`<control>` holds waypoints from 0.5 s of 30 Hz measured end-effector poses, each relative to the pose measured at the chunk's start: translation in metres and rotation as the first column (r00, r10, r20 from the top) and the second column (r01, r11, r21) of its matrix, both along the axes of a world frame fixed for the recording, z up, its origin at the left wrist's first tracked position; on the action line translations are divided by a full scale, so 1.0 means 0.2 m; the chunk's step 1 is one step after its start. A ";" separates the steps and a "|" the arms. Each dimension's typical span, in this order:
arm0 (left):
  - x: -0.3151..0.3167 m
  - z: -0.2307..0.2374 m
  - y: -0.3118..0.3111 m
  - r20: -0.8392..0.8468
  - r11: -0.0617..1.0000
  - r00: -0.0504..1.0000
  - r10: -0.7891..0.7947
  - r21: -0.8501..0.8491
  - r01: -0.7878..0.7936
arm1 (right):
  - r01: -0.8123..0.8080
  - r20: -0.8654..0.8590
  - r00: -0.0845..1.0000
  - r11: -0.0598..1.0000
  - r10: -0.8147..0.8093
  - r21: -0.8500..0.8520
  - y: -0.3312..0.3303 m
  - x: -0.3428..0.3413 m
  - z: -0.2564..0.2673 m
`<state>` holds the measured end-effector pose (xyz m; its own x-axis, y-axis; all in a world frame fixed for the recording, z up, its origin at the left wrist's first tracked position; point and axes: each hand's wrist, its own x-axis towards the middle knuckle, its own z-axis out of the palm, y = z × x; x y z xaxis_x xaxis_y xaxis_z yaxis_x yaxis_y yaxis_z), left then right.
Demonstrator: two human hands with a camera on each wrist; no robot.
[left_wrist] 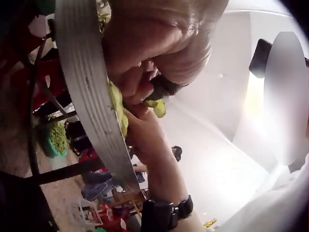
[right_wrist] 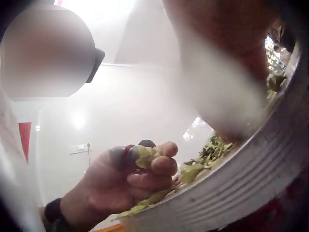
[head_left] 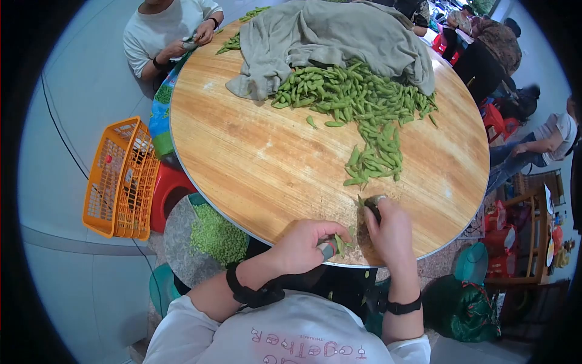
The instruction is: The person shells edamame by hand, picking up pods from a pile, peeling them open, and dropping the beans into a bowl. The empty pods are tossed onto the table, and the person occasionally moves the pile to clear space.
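Green bean pods (head_left: 339, 94) are being borne by the round tan wooden table (head_left: 242, 164); one pod (right_wrist: 146, 157) being pinched by the left hand (right_wrist: 113, 183) is being shown clearest in the right-wrist view; the right hand's (head_left: 391, 233) grip cannot be told.

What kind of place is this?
Perhaps a small eatery or a shared dining room, though I can't be sure. There's a big round wooden table heaped with green soybean pods, red plastic stools, and more people seated beyond.
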<state>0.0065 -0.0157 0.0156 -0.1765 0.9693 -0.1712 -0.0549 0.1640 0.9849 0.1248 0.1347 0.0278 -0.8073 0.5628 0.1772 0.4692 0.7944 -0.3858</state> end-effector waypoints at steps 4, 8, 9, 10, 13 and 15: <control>0.01 0.00 0.00 -0.056 0.999 0.998 -0.038 0.016 0.039 | -0.073 -0.328 0.940 0.887 -0.091 -0.455 -0.05 0.06 -0.08; 0.03 -0.05 0.02 -0.016 0.993 1.000 -0.022 0.114 0.024 | -0.228 -0.255 0.890 0.116 -0.379 -0.967 -0.05 0.13 -0.01; 0.04 -0.05 0.03 -0.021 0.994 0.999 -0.028 0.109 0.030 | -0.232 -0.257 0.886 0.112 -0.386 -0.966 -0.05 0.14 -0.01; 0.05 -0.03 0.04 0.051 0.990 0.998 0.022 0.136 -0.029 | -0.316 -0.277 0.863 -0.022 -0.423 -0.949 -0.04 0.15 -0.02; 0.07 0.02 0.07 0.261 0.971 0.958 0.122 0.168 -0.170 | -0.417 -0.288 0.850 -0.230 -0.442 -0.879 -0.04 0.19 -0.03; 0.09 0.04 0.09 0.387 0.952 0.907 0.165 0.178 -0.250 | -0.440 -0.298 0.858 -0.298 -0.419 -0.847 -0.05 0.18 -0.03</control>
